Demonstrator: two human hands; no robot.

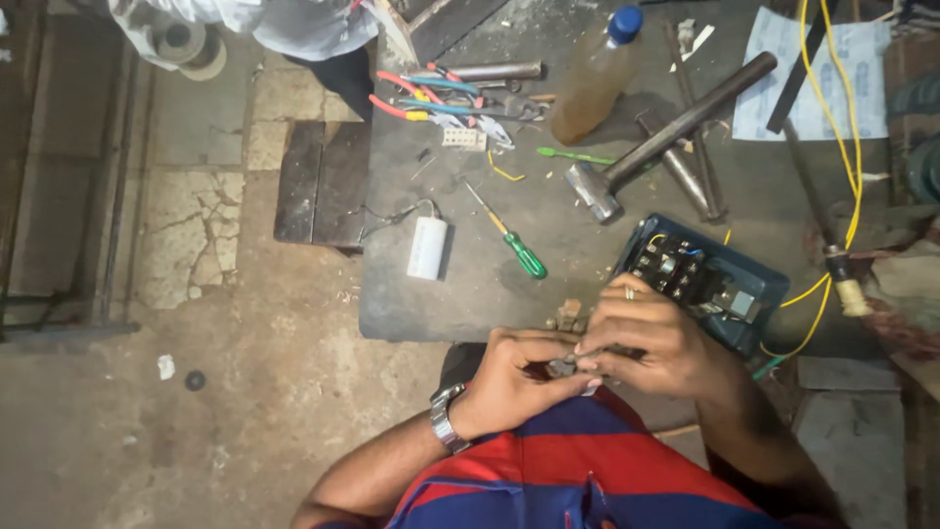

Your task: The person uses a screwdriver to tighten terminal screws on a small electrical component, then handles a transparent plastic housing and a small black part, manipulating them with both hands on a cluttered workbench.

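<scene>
Both my hands meet at the near edge of a grey workbench (470, 284), over my red and blue striped shirt. My left hand (514, 377), with a metal watch on the wrist, and my right hand (651, 338), with a ring on one finger, pinch a small dark metal part (563, 366) between their fingertips. Most of the part is hidden by my fingers. Just beyond my right hand lies an open dark blue electrical box (705, 279) with black components and wires inside.
On the bench lie a green-handled screwdriver (509, 240), a white cylindrical capacitor (427, 248), a hammer (666, 137), pliers with red and blue handles (431, 98), a brown bottle with a blue cap (597, 73) and yellow wire (847, 147). Another person in white stands at the top left (284, 24).
</scene>
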